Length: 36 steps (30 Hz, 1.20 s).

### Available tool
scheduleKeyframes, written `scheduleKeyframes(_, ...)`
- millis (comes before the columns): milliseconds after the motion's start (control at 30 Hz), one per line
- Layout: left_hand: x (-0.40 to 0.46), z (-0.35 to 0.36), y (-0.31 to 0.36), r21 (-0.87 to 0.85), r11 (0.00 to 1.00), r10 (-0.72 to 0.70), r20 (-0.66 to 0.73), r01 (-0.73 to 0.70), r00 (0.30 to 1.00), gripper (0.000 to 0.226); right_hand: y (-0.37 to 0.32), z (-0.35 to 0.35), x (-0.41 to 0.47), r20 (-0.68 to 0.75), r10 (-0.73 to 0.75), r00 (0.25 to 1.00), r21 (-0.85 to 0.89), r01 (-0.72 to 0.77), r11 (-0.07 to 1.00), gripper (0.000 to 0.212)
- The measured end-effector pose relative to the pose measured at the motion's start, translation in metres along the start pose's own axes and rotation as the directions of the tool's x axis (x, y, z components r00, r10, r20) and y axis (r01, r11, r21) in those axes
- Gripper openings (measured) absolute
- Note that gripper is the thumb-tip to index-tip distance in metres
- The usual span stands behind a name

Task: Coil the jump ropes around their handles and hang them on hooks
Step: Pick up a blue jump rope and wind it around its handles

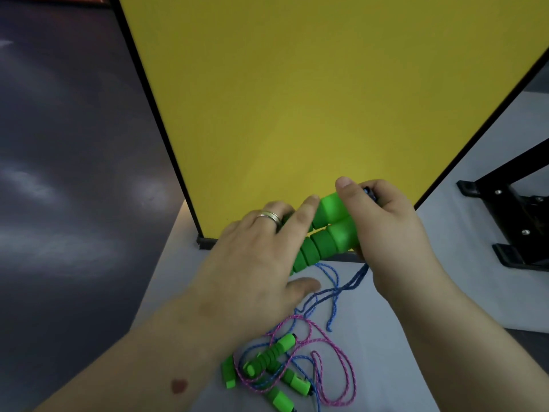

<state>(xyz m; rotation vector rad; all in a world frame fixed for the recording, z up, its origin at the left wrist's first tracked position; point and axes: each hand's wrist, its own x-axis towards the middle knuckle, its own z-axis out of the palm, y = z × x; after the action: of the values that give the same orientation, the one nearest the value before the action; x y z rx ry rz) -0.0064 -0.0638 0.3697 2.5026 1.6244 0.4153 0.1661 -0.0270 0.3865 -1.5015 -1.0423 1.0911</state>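
Two green foam handles (pixel 323 230) are held side by side above the bench (pixel 386 295), in front of a yellow panel (pixel 312 99). Right hand (pixel 386 230) grips the handles' upper ends, thumb on top, fingers curled round w/ a bit of blue cord showing at the fingertips. Left hand (pixel 258 257), ring on one finger, lies over the lower ends w/ fingers mostly extended; index touches the upper handle. Blue rope (pixel 335 289) hangs from the handles down to the bench. Near edge: more green handles (pixel 271 356) tangled w/ pink rope (pixel 320 337) and blue rope. Far right: black metal frame (pixel 511 209).
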Motion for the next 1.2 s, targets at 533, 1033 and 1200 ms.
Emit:
scheduleKeyframes(533,0.005,-0.01,-0.035,-0.076,0.923,-0.294,0.491,0.376,0.82,0.019,-0.012,-0.012,-0.015,0.63,0.016,0.776,-0.754,0.606,0.254,0.029)
scheduleKeyframes(1033,0.009,-0.035,-0.05,-0.848,0.084,-0.146,0.508,0.523,0.849,0.028,0.002,-0.011,-0.001,0.611,0.084,0.787,-0.415,0.228,0.881,0.037)
scheduleKeyframes(1200,0.006,-0.028,-0.056,-0.497,0.678,-0.383,0.389,0.541,0.838,0.031,-0.021,-0.03,-0.002,0.642,0.054,0.765,-0.56,0.419,0.715,0.026)
